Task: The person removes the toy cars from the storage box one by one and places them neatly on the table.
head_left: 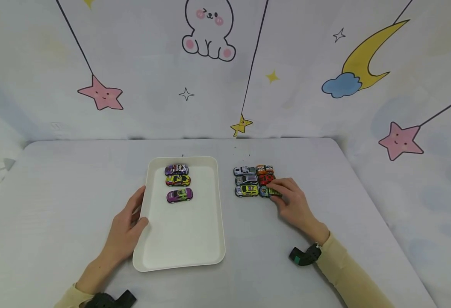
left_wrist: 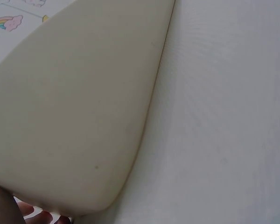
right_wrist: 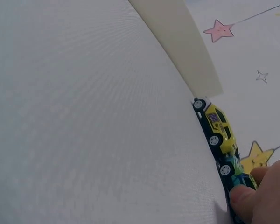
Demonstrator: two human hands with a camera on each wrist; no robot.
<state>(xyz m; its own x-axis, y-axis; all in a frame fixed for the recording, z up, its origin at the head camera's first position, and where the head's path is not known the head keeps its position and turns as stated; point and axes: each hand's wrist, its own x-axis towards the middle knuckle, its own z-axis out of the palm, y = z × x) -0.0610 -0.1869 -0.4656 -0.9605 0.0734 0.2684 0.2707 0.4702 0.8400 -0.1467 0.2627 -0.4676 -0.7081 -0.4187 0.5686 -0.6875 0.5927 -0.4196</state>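
A white rectangular tray (head_left: pixel 210 239) lies on the table and holds three toy cars: a purple one (head_left: pixel 176 170), a yellow one (head_left: pixel 178 180) and another purple one (head_left: pixel 179 195). My left hand (head_left: pixel 127 224) grips the tray's left rim, thumb over the edge; the left wrist view shows the tray's outer wall (left_wrist: pixel 79 107). To the right sits a cluster of several small cars (head_left: pixel 248 179). My right hand (head_left: pixel 288 199) pinches the green-blue car (head_left: pixel 265 192) at the cluster's near right corner. The right wrist view shows a yellow car (right_wrist: pixel 217 128) beside that held car (right_wrist: pixel 233 173).
The grey-white table (head_left: pixel 56 192) is backed by a cloth wall printed with stars, a moon and a bunny. The table's right edge (head_left: pixel 367 192) runs close to the right sleeve. Black wrist mounts (head_left: pixel 305 255) sit on both forearms.
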